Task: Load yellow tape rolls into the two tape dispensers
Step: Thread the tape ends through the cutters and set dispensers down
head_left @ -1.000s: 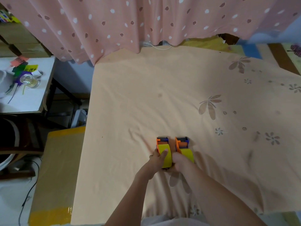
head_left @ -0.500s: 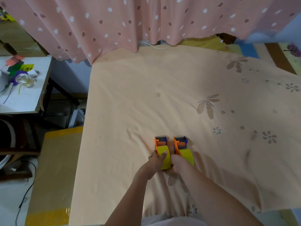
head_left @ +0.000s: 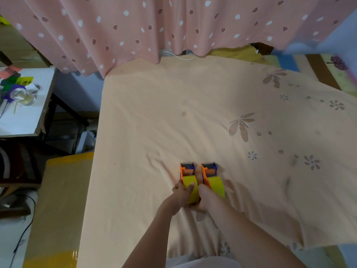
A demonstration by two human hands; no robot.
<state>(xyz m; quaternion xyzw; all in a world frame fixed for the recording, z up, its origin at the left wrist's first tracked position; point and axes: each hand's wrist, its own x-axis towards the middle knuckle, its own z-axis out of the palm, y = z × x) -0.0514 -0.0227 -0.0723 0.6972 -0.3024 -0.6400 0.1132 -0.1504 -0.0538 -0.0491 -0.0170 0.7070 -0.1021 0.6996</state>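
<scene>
Your two dispensers sit side by side, just apart, near the front of the peach sheet [head_left: 173,117]. The left dispenser [head_left: 187,169] and the right dispenser [head_left: 209,169] are orange with blue heads pointing away from you, and each carries a yellow roll: the left roll [head_left: 191,187] and the right roll [head_left: 216,185]. No brand or lettering can be read on them.

Your left hand [head_left: 182,194] is curled around the left roll, thumb on its outer side and a fingertip on its top. Your right hand [head_left: 204,196] lies against the near side of the right roll, wedged between the two rolls; its fingers are hidden, so you cannot tell how far it is closed.

To the left, a side table [head_left: 25,117] bears a glass jar [head_left: 22,95] and coloured labels [head_left: 24,81] with dark writing too blurred to read. A dotted pink curtain [head_left: 154,26] hangs behind the sheet.
</scene>
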